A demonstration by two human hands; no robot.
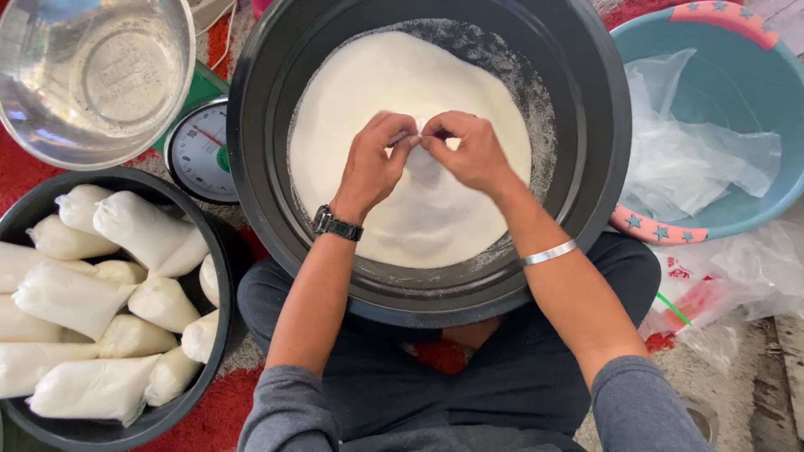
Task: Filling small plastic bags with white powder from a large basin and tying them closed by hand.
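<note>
Over the big round black plastic tub (586, 167) of fine white powder (377, 92), the left hand (374, 163) and right hand (471, 151) meet, each pinching together on the mouth of a small clear plastic bag (425, 167) hanging just above the powder's middle. Left of the tub sit a white dial scale (199, 152), a shiny steel bowl (92, 79) and a black basin (219, 251) of filled white bags (92, 301); right of it, a blue basin (754, 92) holding loose clear plastic bags (687, 142).

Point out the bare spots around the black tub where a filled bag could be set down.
Little is bare: red mat between the basin of filled bags and the knee. Blue basin has room beside its plastic bags. The steel bowl is empty. Scale is wedged in.
</note>
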